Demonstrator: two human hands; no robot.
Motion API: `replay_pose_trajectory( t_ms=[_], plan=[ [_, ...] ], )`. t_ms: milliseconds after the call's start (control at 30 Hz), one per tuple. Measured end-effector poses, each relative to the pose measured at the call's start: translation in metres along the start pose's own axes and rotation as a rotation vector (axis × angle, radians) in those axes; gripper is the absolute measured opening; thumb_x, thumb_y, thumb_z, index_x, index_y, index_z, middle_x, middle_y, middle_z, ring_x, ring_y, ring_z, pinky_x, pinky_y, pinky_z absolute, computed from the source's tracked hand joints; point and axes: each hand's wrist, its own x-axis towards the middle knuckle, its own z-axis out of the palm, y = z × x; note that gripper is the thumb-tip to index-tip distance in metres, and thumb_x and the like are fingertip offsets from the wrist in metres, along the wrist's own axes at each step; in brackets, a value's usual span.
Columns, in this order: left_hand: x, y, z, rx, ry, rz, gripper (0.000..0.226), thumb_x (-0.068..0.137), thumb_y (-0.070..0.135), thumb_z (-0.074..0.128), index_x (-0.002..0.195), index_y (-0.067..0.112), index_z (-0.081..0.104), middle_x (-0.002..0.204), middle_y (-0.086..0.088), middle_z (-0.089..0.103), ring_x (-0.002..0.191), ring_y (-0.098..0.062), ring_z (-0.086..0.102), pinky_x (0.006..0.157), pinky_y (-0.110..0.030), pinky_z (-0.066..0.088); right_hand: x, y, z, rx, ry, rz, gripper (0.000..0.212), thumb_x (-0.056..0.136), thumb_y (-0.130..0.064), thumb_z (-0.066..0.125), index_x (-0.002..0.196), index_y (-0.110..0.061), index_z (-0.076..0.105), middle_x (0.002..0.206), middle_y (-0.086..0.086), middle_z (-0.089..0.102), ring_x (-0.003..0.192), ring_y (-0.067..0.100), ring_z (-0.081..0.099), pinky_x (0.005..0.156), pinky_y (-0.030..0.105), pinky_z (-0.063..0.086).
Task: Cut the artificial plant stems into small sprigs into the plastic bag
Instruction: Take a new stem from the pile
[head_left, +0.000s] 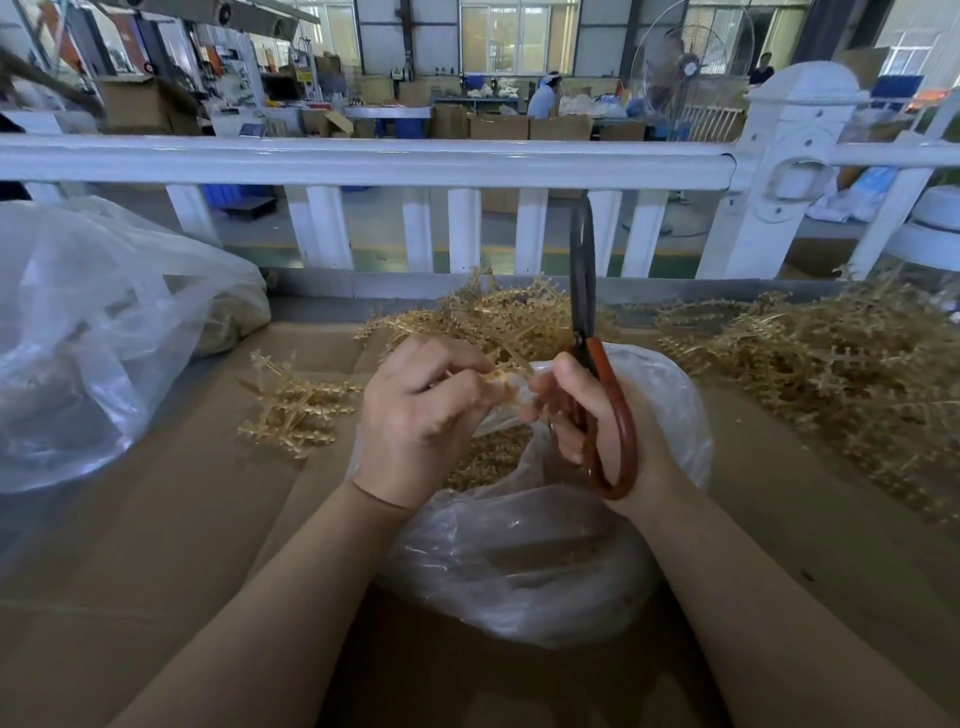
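My left hand (421, 410) pinches a tan artificial plant stem (501, 376) above the open clear plastic bag (519, 551). Cut sprigs (485, 457) lie inside the bag. My right hand (587, 410) grips red-handled scissors (610, 415), their dark blades (582, 270) pointing straight up and closed. The two hands nearly touch over the bag's mouth. More tan stems lie in a heap behind the bag (498, 317), a small bunch to the left (291, 410), and a large pile at the right (831, 374).
Everything sits on a brown cardboard surface (156, 519). A big clear bag (98, 332) holding material fills the left side. A white fence rail (363, 161) runs along the far edge, with a post (789, 171) at the right. A workshop lies beyond.
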Motion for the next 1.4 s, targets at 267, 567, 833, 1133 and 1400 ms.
replay_pose_trajectory(
  t_ms=[267, 567, 833, 1133, 1400],
  plan=[
    [0.0, 0.006, -0.002, 0.101, -0.054, -0.127, 0.024, 0.072, 0.008, 0.088, 0.083, 0.008, 0.067, 0.081, -0.008, 0.06, 0.07, -0.022, 0.057, 0.058, -0.037, 0.046, 0.001, 0.004, -0.002, -0.066, -0.09, 0.046, 0.021, 0.072, -0.017, 0.082, 0.092, -0.016, 0.077, 0.072, -0.004, 0.067, 0.054, 0.013, 0.044, 0.046, 0.021, 0.036],
    [0.003, 0.006, -0.003, -0.539, -0.498, -1.102, 0.012, 0.093, 0.01, 0.063, 0.088, 0.018, 0.07, 0.08, -0.004, 0.076, 0.071, -0.016, 0.073, 0.067, -0.031, 0.058, 0.002, 0.003, 0.0, -0.028, -0.045, -0.008, 0.017, 0.081, 0.001, 0.07, 0.096, -0.005, 0.066, 0.068, -0.008, 0.067, 0.05, 0.002, 0.053, 0.046, 0.012, 0.039],
    [0.003, 0.002, 0.0, -1.057, -0.264, -1.226, 0.022, 0.083, 0.019, 0.073, 0.103, 0.012, 0.066, 0.089, -0.009, 0.075, 0.081, -0.022, 0.072, 0.075, -0.032, 0.059, 0.003, 0.005, 0.001, -0.17, 0.001, -0.064, 0.024, 0.084, 0.006, 0.071, 0.082, -0.018, 0.072, 0.081, -0.003, 0.072, 0.069, 0.006, 0.068, 0.066, 0.018, 0.054],
    [0.006, 0.005, 0.002, -1.126, -0.062, -1.048, 0.023, 0.072, -0.006, 0.07, 0.09, 0.006, 0.061, 0.074, -0.002, 0.074, 0.07, -0.013, 0.069, 0.066, -0.027, 0.056, 0.0, 0.0, 0.004, -0.176, 0.038, -0.078, 0.02, 0.083, 0.0, 0.075, 0.079, -0.019, 0.073, 0.077, -0.001, 0.07, 0.06, 0.001, 0.062, 0.057, 0.011, 0.048],
    [0.011, -0.001, -0.004, -0.977, 0.1, -0.999, 0.024, 0.074, -0.01, 0.069, 0.09, 0.004, 0.059, 0.078, -0.002, 0.074, 0.08, -0.019, 0.069, 0.08, -0.031, 0.055, -0.001, -0.004, 0.001, -0.049, 0.202, -0.078, 0.013, 0.079, -0.003, 0.077, 0.082, -0.013, 0.071, 0.086, 0.015, 0.07, 0.052, 0.002, 0.056, 0.051, 0.013, 0.044]
  ],
)
